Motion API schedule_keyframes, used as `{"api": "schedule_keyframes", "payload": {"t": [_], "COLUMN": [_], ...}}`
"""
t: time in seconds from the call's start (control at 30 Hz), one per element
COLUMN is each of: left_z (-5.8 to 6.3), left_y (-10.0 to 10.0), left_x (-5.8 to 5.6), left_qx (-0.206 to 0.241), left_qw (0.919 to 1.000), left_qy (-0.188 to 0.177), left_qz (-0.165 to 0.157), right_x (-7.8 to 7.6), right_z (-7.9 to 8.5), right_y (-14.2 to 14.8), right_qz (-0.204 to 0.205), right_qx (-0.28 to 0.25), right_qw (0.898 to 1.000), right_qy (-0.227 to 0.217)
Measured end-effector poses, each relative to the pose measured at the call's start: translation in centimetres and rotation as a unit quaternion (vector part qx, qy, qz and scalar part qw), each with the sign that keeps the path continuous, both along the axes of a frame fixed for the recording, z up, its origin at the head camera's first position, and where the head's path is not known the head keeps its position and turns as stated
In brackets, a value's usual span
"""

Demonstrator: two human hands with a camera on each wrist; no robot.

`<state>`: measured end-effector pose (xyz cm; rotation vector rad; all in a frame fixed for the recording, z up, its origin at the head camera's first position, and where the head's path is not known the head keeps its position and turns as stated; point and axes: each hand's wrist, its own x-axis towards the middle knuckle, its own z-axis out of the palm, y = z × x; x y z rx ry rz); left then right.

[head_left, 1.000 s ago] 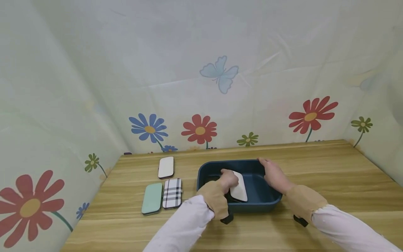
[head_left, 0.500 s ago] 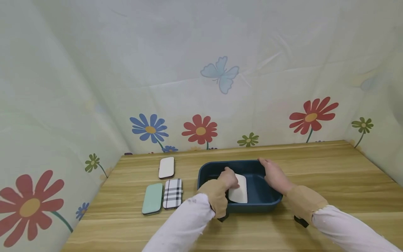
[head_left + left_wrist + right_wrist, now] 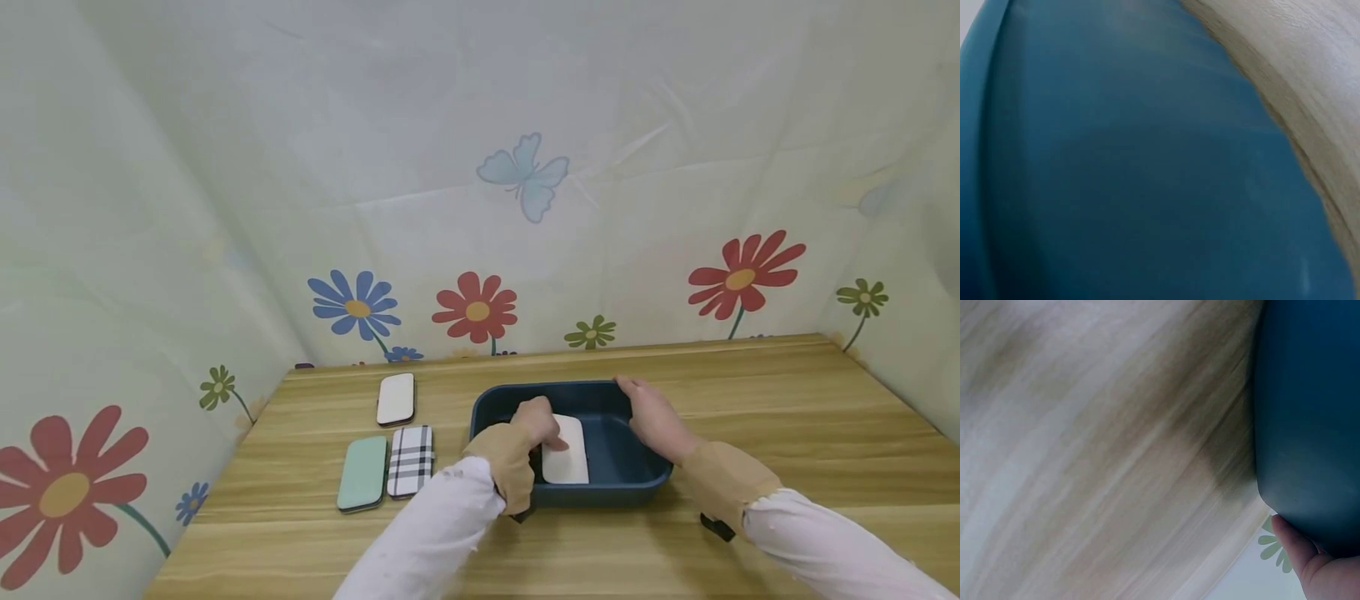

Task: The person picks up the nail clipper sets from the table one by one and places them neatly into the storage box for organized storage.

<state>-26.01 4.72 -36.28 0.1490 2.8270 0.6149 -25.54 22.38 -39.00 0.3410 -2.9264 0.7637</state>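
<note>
A dark blue rectangular bin [image 3: 630, 495] stands on the table. Inside it, a slim white case [image 3: 570, 467] lies against the left half of the floor. My left hand [image 3: 536, 421] reaches into the bin and holds this case near its left edge, thumb on top; the other fingers are mostly hidden. At the bin's right end, my right hand [image 3: 654, 419] grips the rim near the back corner. The right wrist view shows a digit of my right hand [image 3: 1329, 575] against the bin's blue wall [image 3: 1310, 425]. Only blue wall [image 3: 1147, 156] and table fill the left wrist view.
Left of the bin lie a green case [image 3: 363, 473], a black-and-white plaid case [image 3: 410, 461] and another white case [image 3: 396, 398] behind them. A flower-printed curtain [image 3: 397, 208] hangs along the back of the wooden table [image 3: 787, 392].
The white case in the bin went from tilted to lying flatter. My left hand has shifted slightly left and its fingers have bent lower. My right hand stays on the rim.
</note>
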Motion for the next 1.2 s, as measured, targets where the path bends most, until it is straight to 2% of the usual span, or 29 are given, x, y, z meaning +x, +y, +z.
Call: {"api": "schedule_keyframes", "payload": {"t": [0.2,0.43,0.7,0.93,1.2], "left_z": [-0.13,-0.47,-0.57,-0.48,-0.61], "left_y": [-0.20,-0.34,-0.19,-0.14,-0.09], "left_x": [0.07,-0.09,-0.10,0.18,-0.01], "left_qx": [-0.034,-0.013,-0.034,-0.029,-0.039], "left_qw": [0.9987,0.9993,0.9988,0.9992,0.9987], "left_qy": [0.034,0.028,0.031,0.023,0.028], "left_qz": [-0.014,0.023,0.018,0.017,0.019], "right_x": [0.06,-0.02,0.07,0.12,0.23], "right_z": [-0.04,0.05,0.20,0.14,0.20], "right_y": [0.04,0.03,0.03,0.00,-0.01], "right_qz": [0.003,0.007,0.007,0.004,0.001], "right_qx": [0.005,0.017,0.014,0.014,0.015], "right_qw": [1.000,1.000,1.000,1.000,1.000], "right_qy": [0.010,0.021,0.017,0.015,0.013]}}
